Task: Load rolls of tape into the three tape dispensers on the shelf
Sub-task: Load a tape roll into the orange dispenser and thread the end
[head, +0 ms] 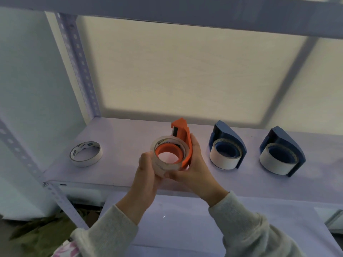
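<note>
An orange tape dispenser [182,134] is held above the front of the shelf [120,138], with a clear tape roll [161,164] sitting around its orange hub. My left hand [146,175] grips the roll's left and lower rim. My right hand [194,162] wraps the dispenser's right side and underside. Two blue dispensers [229,138] [284,145] stand on the shelf to the right, each with a white roll on its hub. A loose white tape roll [86,153] lies flat on the shelf at the left.
A slotted metal upright [78,60] rises at the shelf's back left corner, another [61,201] at the front left. The upper shelf's beam [185,10] runs overhead. A lower shelf surface [185,219] lies below my arms.
</note>
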The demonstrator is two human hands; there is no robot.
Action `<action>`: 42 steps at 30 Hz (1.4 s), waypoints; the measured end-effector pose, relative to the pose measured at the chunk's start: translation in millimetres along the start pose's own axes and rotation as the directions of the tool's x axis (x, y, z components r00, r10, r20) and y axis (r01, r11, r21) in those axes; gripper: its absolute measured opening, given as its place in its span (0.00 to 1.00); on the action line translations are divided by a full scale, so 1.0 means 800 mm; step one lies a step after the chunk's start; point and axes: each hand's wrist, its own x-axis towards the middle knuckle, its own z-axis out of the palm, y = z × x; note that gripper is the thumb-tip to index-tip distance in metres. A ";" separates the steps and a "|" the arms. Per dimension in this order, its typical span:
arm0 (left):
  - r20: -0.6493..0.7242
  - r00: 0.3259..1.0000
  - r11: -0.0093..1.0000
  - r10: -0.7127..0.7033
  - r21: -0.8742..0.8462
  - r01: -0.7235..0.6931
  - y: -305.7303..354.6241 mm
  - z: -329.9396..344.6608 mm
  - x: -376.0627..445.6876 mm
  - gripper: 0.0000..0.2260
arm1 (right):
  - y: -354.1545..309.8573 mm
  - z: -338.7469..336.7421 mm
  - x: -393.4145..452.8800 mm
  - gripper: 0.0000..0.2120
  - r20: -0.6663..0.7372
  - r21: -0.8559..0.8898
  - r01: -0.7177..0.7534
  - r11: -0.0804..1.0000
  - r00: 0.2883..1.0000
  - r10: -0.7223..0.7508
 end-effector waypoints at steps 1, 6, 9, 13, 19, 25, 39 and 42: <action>-0.063 0.998 0.998 -0.015 0.067 0.019 0.000 -0.003 0.004 0.22 | 0.002 -0.002 0.004 0.57 0.017 -0.015 -0.019 1.000 1.000 0.020; -0.249 0.968 0.902 -0.031 0.411 0.134 0.001 -0.015 0.026 0.23 | 0.013 -0.016 0.024 0.62 0.046 -0.040 -0.093 0.995 0.994 0.095; -0.252 0.968 0.812 0.004 0.565 0.144 0.009 -0.011 0.031 0.18 | 0.016 -0.021 0.027 0.61 0.078 -0.020 -0.128 0.992 0.988 0.129; -0.227 0.972 0.664 0.064 0.736 0.128 0.012 -0.021 0.039 0.22 | 0.024 -0.025 0.030 0.63 0.089 0.001 -0.165 0.986 0.982 0.165; -0.134 0.985 0.471 0.106 0.879 0.069 0.018 -0.029 0.049 0.22 | 0.030 -0.026 0.042 0.54 0.101 -0.096 -0.136 0.986 0.984 0.146; -0.096 0.987 0.420 0.126 0.907 0.035 0.012 -0.033 0.049 0.24 | 0.033 -0.027 0.043 0.56 0.072 -0.169 -0.127 0.977 0.988 0.140; -0.103 0.990 0.467 0.101 0.883 0.044 0.015 -0.040 0.047 0.24 | 0.035 -0.022 0.037 0.66 0.055 -0.050 -0.219 0.974 0.974 0.222; -0.078 0.983 0.512 0.164 0.859 -0.017 0.012 -0.045 0.045 0.24 | 0.032 -0.019 0.033 0.64 0.051 -0.040 -0.211 0.977 0.976 0.213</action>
